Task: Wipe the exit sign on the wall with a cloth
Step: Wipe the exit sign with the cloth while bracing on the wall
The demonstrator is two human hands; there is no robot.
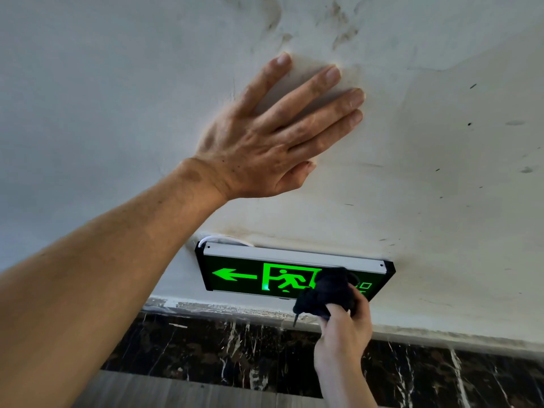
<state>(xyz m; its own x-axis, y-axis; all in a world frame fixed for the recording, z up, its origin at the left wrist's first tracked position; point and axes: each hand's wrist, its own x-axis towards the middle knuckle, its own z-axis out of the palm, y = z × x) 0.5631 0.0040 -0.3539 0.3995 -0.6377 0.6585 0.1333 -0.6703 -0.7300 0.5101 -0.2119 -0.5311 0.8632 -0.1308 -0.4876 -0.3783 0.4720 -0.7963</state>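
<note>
The right hand (343, 328) fingers pinch a bunched black cloth (326, 293) against the lit green rectangular exit sign (250, 275), low on the stained white wall (441, 172). The left hand (265, 136) braces there, fingers spread. Hard pressure could likely loosen the sign's mounting.

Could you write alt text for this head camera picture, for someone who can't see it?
A right hand presses a bunched black cloth against a lit green exit sign low on a stained white wall. The left hand rests flat on the wall above.
</note>
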